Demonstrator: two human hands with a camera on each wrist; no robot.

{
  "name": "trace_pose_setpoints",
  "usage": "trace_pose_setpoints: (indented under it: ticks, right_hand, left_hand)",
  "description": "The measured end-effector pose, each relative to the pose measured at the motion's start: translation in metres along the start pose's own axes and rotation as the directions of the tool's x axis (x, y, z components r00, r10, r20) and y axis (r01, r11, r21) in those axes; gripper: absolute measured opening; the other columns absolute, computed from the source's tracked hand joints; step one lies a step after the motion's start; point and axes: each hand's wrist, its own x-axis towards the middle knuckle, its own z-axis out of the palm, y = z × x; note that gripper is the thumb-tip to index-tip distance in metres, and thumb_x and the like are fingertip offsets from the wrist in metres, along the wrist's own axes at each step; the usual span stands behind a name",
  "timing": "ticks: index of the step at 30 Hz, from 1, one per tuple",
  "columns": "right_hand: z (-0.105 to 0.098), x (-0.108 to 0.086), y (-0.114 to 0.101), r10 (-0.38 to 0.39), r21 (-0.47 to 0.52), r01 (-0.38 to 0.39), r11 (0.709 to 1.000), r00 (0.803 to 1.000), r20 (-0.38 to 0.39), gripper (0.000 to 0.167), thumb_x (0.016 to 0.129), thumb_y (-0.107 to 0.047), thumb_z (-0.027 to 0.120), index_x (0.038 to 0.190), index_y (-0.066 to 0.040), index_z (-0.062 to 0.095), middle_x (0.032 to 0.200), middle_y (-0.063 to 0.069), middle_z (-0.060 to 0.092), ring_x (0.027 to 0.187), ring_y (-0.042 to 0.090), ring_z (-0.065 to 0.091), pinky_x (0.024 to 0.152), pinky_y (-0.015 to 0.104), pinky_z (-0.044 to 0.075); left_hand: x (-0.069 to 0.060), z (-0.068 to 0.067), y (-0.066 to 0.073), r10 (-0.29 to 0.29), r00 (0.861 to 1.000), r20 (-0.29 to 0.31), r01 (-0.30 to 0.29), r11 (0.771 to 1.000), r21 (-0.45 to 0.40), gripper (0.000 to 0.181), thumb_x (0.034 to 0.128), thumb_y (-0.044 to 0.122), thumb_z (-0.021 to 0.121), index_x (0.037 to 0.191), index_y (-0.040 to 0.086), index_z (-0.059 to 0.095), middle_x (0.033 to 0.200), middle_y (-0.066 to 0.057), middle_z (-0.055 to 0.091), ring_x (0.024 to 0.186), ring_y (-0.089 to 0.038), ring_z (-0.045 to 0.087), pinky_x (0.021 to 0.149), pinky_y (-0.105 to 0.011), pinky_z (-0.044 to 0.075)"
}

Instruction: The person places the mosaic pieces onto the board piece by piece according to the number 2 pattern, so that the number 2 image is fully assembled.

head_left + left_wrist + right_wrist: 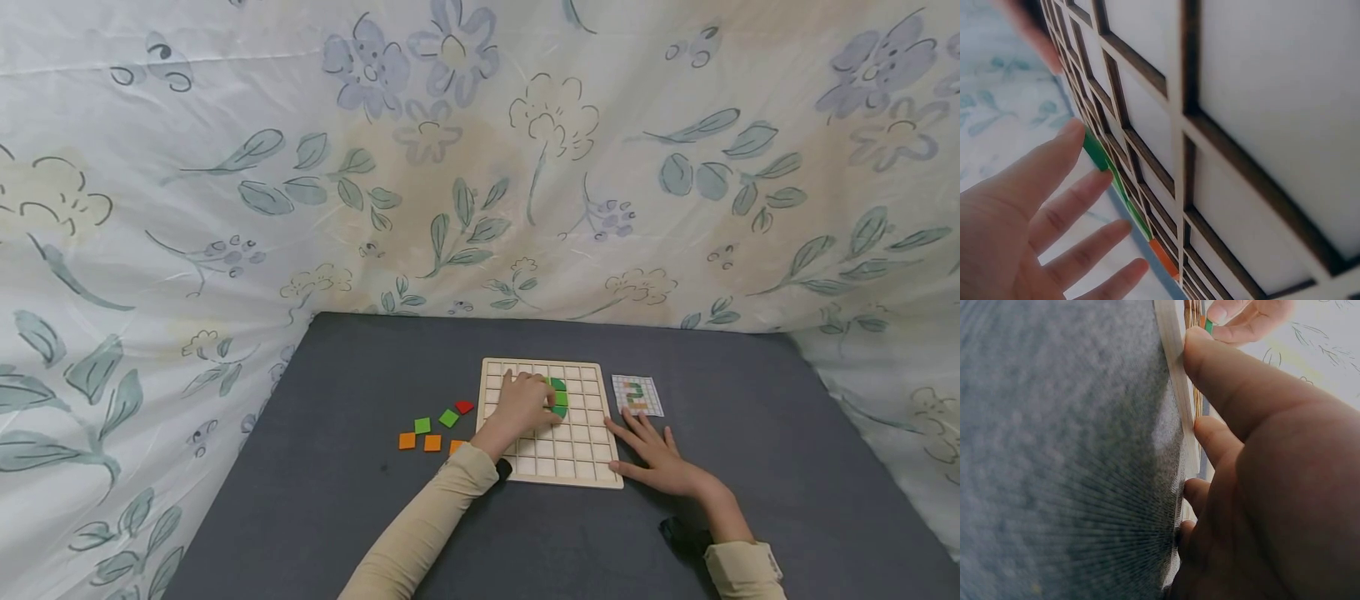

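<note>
Pale wood, head view: grid board (570, 454) on dark cloth (300, 500). From my remote post I see the left hand (521, 404) over the board, beside green tiles (560, 398) in its cells. Left of the board: orange tiles (432, 443), loose green squares (448, 418), a red tile (465, 407). Right of it: pattern card (637, 396).

Left wrist view: thumb and forefinger meet a dark green tile (1094, 150) on the board, other fingers loosely spread. Pinched or merely touched, I cannot tell.

Right wrist view: I note the right hand (1272, 462), fingers extended, thumb and forefinger against the board's edge, grasping nothing.
</note>
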Motion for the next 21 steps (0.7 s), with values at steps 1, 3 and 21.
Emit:
trace_pose_setpoints:
  ticks: [1,3,21]
  right_hand:
    - [0.0,0.0,0.0,0.001,0.001,-0.001,1.0,1.0,-0.001,0.069,0.089,-0.036,0.06,0.146,-0.012,0.03,0.152,0.026,0.007,0.136,0.052,-0.002,0.096,0.075,-0.01]
    - [0.0,0.0,0.0,0.002,0.001,-0.002,1.0,1.0,-0.001,0.069,0.089,-0.037,0.06,0.146,-0.013,0.03,0.152,0.026,0.007,0.136,0.052,-0.002,0.096,0.075,-0.01]
    - [0.001,0.0,0.002,-0.004,0.014,0.005,1.0,1.0,-0.005,0.069,0.089,-0.036,0.06,0.146,-0.014,0.03,0.152,0.026,0.006,0.136,0.051,-0.003,0.096,0.075,-0.011]
  left_hand:
    - [0.0,0.0,0.0,0.001,1.0,0.001,-0.001,1.0,0.0,0.021,0.076,0.051,0.07,0.081,0.03,0.07,0.114,0.007,0.062,0.11,-0.021,0.054,0.107,-0.057,0.028]
    - [0.0,0.0,0.001,0.001,1.0,0.003,-0.001,1.0,0.001,0.021,0.0758,0.05,0.07,0.08,0.03,0.07,0.113,0.007,0.063,0.11,-0.021,0.054,0.107,-0.057,0.028]
    - [0.003,-0.003,-0.018,0.082,0.992,0.095,-0.07,0.99,-0.126,0.022,0.0779,0.043,0.071,0.096,0.029,0.071,0.127,0.004,0.056,0.12,-0.022,0.048,0.109,-0.059,0.021]
